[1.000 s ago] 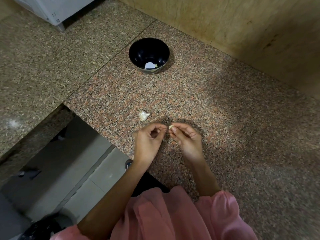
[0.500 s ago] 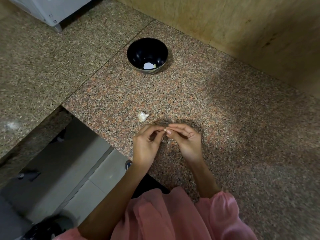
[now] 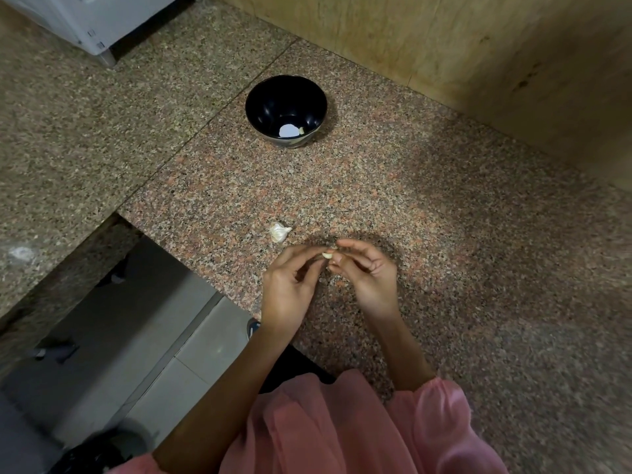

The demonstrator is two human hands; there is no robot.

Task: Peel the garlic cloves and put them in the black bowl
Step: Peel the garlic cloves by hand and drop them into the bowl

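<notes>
Your left hand (image 3: 290,285) and right hand (image 3: 367,271) pinch one garlic clove (image 3: 327,255), fingers curled; it's light, probably slippery—grip its ends.

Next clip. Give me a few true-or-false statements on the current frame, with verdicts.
1. The left hand and right hand both pinch a garlic clove. True.
2. The black bowl is held in the right hand. False: it stands on the counter, beyond both hands.
3. A garlic piece lies on the counter, just left of the fingertips. True.
4. The left hand lies flat on the counter. False: its fingers curl up to the clove.
</notes>
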